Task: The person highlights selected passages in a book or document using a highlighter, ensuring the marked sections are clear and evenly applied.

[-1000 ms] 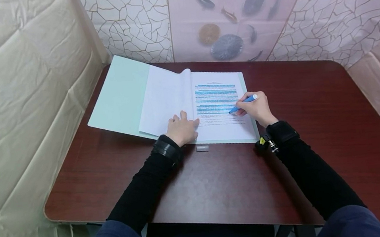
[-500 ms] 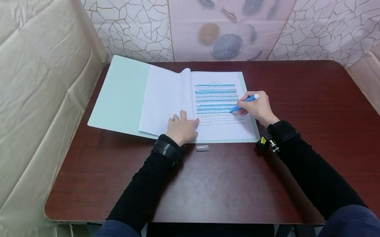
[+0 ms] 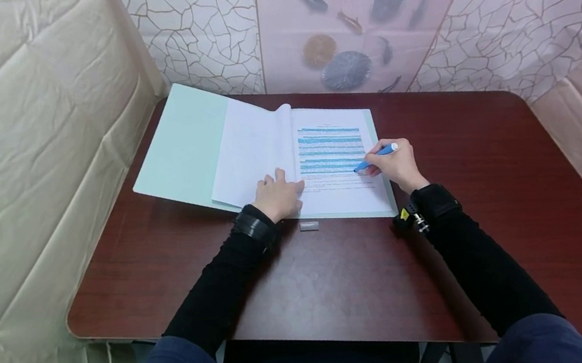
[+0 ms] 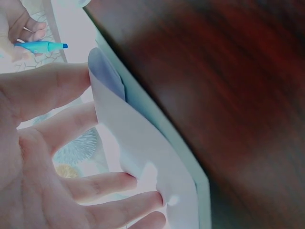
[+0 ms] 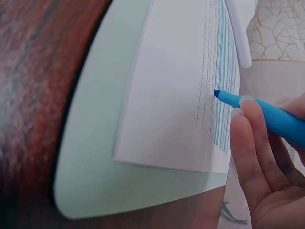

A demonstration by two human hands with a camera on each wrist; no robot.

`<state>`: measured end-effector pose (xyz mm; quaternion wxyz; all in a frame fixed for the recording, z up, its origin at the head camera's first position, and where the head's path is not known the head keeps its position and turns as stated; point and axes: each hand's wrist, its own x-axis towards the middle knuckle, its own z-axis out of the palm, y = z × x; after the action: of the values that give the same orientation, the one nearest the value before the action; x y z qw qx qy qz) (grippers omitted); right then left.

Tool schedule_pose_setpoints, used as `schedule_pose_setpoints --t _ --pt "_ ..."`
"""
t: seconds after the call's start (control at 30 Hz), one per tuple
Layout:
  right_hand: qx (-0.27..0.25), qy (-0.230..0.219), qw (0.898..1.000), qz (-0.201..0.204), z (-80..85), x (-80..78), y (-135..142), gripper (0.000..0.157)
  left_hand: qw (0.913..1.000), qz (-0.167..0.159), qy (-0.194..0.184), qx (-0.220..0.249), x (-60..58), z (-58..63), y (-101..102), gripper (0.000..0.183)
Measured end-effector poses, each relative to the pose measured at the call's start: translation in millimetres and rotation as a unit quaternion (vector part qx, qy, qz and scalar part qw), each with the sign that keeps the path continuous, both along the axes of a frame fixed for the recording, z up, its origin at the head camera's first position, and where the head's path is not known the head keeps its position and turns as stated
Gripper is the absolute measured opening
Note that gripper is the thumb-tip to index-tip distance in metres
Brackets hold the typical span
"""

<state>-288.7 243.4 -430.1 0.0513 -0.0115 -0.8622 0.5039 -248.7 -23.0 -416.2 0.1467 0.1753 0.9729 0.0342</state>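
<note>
Evidently the work is spread across a dark reddish-brown wood-grain table (image 3: 338,285), which extends beyond both hands and back toward the person. A pale green folder (image 3: 178,141) lies spread on it, under both hands, its cover reaching out beyond the left hand. Turned-over white sheets (image 3: 244,144) lie ahead of and beneath the left hand (image 3: 278,198), whose fingers are spread and nearly straight, resting on the paper near the fold; its thumb points toward the right hand (image 3: 398,162). Between the hands is a white printed page (image 3: 335,166), bearing blue highlighted stripes (image 3: 329,147) on its upper lines. The right hand pinches a blue marker (image 5: 281,122) between thumb and fingers, with the dark tip (image 5: 217,93) at the boundary between coloured and plain lines; whether it presses the paper cannot be told. A small grey block (image 3: 308,226) sits on the table, just nearer the person than the left hand.

If the left hand eased off, the curled sheets could spring back over the page and smear wet ink. A shifting folder or uneven wrist travel could send a stroke askew, and lingering could bleed through.
</note>
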Motion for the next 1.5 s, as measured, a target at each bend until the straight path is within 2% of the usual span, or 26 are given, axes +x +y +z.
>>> schedule_pose_setpoints --t 0.63,0.73,0.83,0.97,1.07,1.3,1.5 --pt "0.007 -0.004 1.0 -0.004 -1.4 -0.3 1 0.015 1.0 0.006 0.003 0.005 -0.3 -1.0 -2 0.053" --pt "-0.013 -0.024 1.0 -0.01 0.1 0.0 -1 0.017 1.0 0.007 0.0 0.004 0.3 -0.8 -3 0.053" --pt "-0.069 -0.037 0.997 -0.018 3.9 0.2 -7 0.018 1.0 0.005 -0.002 0.004 0.3 -0.8 -3 0.053" --pt "-0.144 -0.027 0.989 0.005 10.6 0.5 -22 0.019 1.0 0.006 -0.001 0.008 0.2 -0.8 -3 0.053" --pt "-0.165 -0.022 0.985 0.037 12.7 0.9 -37 0.018 0.9999 0.007 -0.001 0.009 0.5 -0.8 -3 0.054" --pt "-0.149 -0.014 0.985 0.087 3.0 1.7 -66 0.016 0.9999 0.01 0.0 0.005 -0.2 -2.3 -1 0.054" --pt "-0.139 -0.021 0.985 0.104 -1.8 0.0 -75 0.017 1.0 0.008 0.002 0.002 -1.5 -2.8 0 0.055"
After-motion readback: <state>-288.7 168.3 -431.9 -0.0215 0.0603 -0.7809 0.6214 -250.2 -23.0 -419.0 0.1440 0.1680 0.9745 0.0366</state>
